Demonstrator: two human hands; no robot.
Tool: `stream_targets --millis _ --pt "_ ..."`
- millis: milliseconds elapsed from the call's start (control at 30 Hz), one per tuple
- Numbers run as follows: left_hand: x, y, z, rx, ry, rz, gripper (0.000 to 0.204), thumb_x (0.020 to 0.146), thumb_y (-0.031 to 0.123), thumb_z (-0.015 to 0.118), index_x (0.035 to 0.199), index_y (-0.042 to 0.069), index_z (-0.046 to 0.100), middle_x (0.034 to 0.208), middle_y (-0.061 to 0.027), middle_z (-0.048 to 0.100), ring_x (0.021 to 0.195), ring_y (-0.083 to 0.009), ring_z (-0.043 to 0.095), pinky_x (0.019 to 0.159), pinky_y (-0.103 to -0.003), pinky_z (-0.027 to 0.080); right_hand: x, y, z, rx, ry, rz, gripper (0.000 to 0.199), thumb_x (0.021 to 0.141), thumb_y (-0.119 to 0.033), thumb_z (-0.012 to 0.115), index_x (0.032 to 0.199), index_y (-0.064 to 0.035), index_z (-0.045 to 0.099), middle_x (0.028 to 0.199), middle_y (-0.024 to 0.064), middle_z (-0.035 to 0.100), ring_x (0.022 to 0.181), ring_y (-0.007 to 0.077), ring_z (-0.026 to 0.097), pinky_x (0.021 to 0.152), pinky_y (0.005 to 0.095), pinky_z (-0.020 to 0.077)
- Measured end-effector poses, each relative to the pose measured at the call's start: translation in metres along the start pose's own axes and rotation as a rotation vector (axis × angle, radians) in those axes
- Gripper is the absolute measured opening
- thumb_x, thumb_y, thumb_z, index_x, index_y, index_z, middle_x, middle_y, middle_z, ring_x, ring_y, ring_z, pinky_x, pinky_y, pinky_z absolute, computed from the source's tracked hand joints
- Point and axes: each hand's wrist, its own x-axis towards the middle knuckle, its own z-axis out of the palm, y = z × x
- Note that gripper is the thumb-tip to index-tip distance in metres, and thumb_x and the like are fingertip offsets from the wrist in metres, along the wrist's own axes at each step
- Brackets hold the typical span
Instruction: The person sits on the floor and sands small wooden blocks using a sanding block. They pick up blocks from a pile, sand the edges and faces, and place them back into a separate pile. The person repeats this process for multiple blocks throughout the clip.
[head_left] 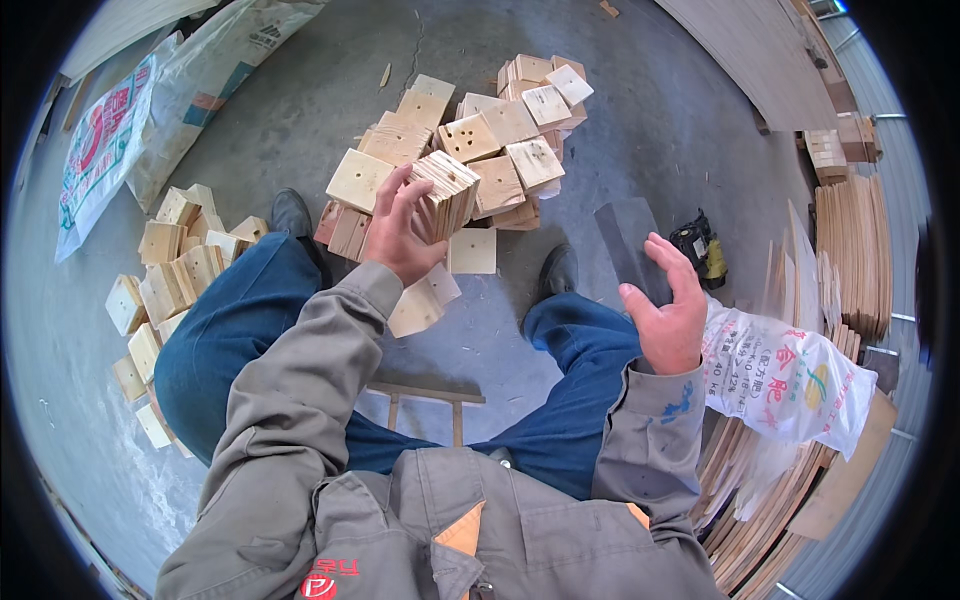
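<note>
Left hand (400,228): fingers grasp a stack of thin square plywood pieces (447,192), pale, rough-edged, held above the heap of wood squares (500,140). Right hand (665,305): fingers released, spread. Surface: grey concrete floor (300,110), woven sacks (150,110) nearby.

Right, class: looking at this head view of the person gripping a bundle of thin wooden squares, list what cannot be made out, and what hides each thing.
- How many squares are in the bundle: edges too fine to count.
- Left hand palm: turned away.
- Lower blocks of the pile: covered by upper ones.
- Dark tool: small, partly behind the right hand.
- Stool seat: hidden by the legs.
</note>
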Motion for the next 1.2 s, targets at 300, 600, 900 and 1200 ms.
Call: stream_targets --millis 300,600,900,1200 --pt "0.023 -0.034 -0.026 0.130 0.183 -0.027 0.088 0.068 0.009 0.094 0.144 0.023 0.053 0.165 -0.0182 0.034 0.154 -0.0434 0.035 0.123 -0.051 0.045 -0.002 -0.002 -0.001 -0.038 -0.037 0.017 0.057 0.074 0.001 0.082 0.130 0.0010 0.070 0.143 0.0178 0.068 0.132 0.0339 0.065 0.114 0.0412 0.0487" --pt "-0.012 -0.045 -0.020 0.218 0.162 -0.016 0.084 0.071 0.009 0.093 0.144 0.021 0.055 0.159 -0.0184 0.041 0.147 -0.0422 0.046 0.118 -0.048 0.048 0.003 -0.006 0.005 -0.038 -0.066 0.012 0.058 0.074 0.003 0.081 0.130 0.0009 0.070 0.144 0.0179 0.067 0.132 0.0341 0.065 0.115 0.0411 0.0486" --pt "-0.012 -0.057 -0.013 -0.035 0.301 -0.299 0.117 0.066 0.017 0.097 0.161 0.000 0.030 0.160 -0.0222 0.038 0.147 -0.0379 0.045 0.124 -0.044 0.041 0.005 -0.008 0.008 -0.058 -0.111 0.011 0.057 0.074 0.002 0.081 0.130 0.0012 0.070 0.144 0.0182 0.067 0.132 0.0344 0.064 0.115 0.0413 0.0483" --pt "-0.010 -0.047 -0.004 -0.080 0.265 -0.374 0.118 0.068 0.024 0.098 0.162 0.004 0.029 0.156 -0.0214 0.044 0.144 -0.0362 0.049 0.120 -0.042 0.043 0.009 -0.011 0.019 -0.032 -0.137 0.023 0.056 0.075 0.002 0.080 0.130 0.0014 0.070 0.144 0.0184 0.067 0.133 0.0338 0.064 0.115 0.0411 0.0480"
